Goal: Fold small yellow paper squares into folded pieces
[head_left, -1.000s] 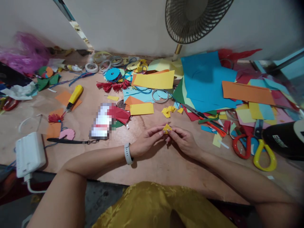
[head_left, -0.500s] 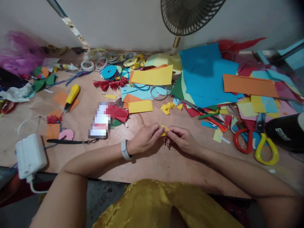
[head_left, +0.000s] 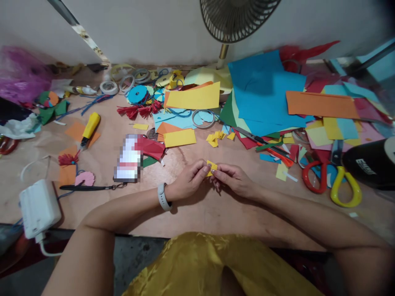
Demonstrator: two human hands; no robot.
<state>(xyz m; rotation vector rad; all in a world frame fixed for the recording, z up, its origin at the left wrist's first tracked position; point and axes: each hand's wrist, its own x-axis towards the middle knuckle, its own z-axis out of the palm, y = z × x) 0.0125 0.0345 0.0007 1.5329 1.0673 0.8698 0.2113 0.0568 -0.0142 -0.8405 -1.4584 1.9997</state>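
Note:
A small yellow paper piece is pinched between both hands, over the near middle of the wooden table. My left hand, with a pale watch on its wrist, grips the piece's left side between thumb and fingers. On its right side my right hand pinches it the same way, some of its fingers curled below. Just beyond the hands lie several small folded yellow pieces. Farther left of them is a flat yellow paper strip.
Orange-and-red-handled cutter, large scissors and a black cup are at the right. Blue sheets and a fan stand behind. A phone, yellow cutter and white power bank are left.
The view has shifted slightly, so most objects appear a little farther left. Both hands still hold the yellow piece, which now shows more of its flat face between the fingertips.

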